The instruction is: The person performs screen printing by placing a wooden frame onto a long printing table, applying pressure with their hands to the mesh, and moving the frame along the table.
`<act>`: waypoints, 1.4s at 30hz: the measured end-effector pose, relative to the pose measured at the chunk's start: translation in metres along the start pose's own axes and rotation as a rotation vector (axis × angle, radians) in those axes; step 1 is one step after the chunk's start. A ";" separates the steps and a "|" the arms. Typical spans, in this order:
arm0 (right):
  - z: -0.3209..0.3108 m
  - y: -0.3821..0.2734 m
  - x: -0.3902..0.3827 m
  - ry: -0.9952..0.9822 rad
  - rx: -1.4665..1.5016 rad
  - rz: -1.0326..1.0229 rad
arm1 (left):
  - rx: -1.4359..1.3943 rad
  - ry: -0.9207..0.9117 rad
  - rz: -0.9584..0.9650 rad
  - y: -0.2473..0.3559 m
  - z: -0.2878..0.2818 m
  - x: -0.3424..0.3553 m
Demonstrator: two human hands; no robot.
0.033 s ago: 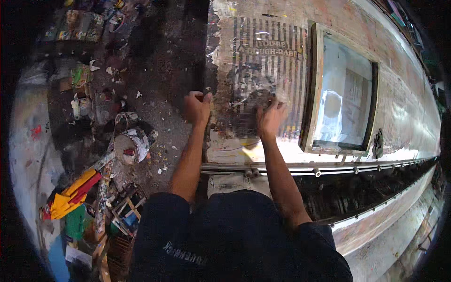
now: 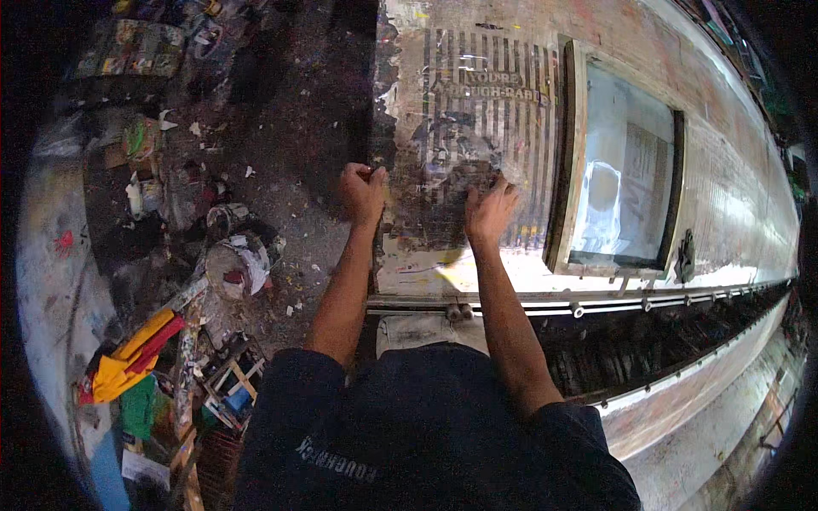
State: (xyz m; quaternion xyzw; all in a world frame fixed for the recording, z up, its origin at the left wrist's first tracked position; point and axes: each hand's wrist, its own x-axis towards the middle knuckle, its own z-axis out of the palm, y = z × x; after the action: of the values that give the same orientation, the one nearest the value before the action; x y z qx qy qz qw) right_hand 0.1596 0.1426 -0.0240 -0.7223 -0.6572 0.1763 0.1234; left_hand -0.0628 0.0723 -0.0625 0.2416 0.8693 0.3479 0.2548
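Note:
A long, paint-stained table (image 2: pixel 405 260) carries a patch of dark stripes with lettering and a dark picture (image 2: pixel 460 140), which look printed on a thin or see-through surface. At the table's left edge, my left hand (image 2: pixel 364 194) is closed, with thumb and forefinger pinched together. My right hand (image 2: pixel 492 211) is over the lower part of the striped patch, its fingers bent and drawn together near a small dark spot. Whatever either hand pinches is too small or too dark to make out. To the right of my right hand lies a wood-framed printing screen (image 2: pixel 620 166) with pale mesh.
A metal rail (image 2: pixel 528 307) with round knobs runs along the near table edge. On the littered floor at left stand a paint-crusted bucket (image 2: pixel 234 268), yellow and red cloth (image 2: pixel 136 358) and small wooden frames (image 2: pixel 230 387). A second long table (image 2: pixel 673 392) lies at lower right.
Both hands stay in nearly the same place. The dark picture between them looks sharper and differently placed than before, while the framed screen has not moved.

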 end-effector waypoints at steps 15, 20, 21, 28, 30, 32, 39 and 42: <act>-0.017 0.006 0.037 -0.250 0.050 0.271 | 0.165 -0.083 -0.021 0.024 -0.018 0.013; -0.012 0.019 0.045 -0.290 -0.003 0.210 | 0.163 -0.091 0.020 0.023 -0.019 0.011; -0.011 0.020 0.045 -0.290 0.009 0.227 | 0.145 -0.098 0.027 0.024 -0.019 0.012; -0.007 0.024 0.048 -0.295 -0.013 0.231 | 0.249 -0.087 0.041 0.025 -0.020 0.014; -0.006 0.024 0.050 -0.315 -0.062 0.217 | 0.214 -0.106 0.031 0.024 -0.020 0.014; -0.006 0.025 0.050 -0.309 -0.033 0.206 | 0.202 -0.116 0.031 0.022 -0.020 0.014; -0.003 0.030 0.051 -0.289 -0.013 0.199 | 0.179 -0.114 -0.018 0.025 -0.020 0.013; 0.000 0.033 0.055 -0.411 -0.028 0.255 | 0.199 -0.145 -0.054 0.027 -0.016 0.009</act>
State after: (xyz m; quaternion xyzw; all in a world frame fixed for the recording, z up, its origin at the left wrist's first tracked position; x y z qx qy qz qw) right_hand 0.1935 0.1939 -0.0422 -0.7501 -0.5745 0.3244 -0.0460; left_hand -0.0728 0.0877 -0.0352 0.2669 0.8850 0.2345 0.3009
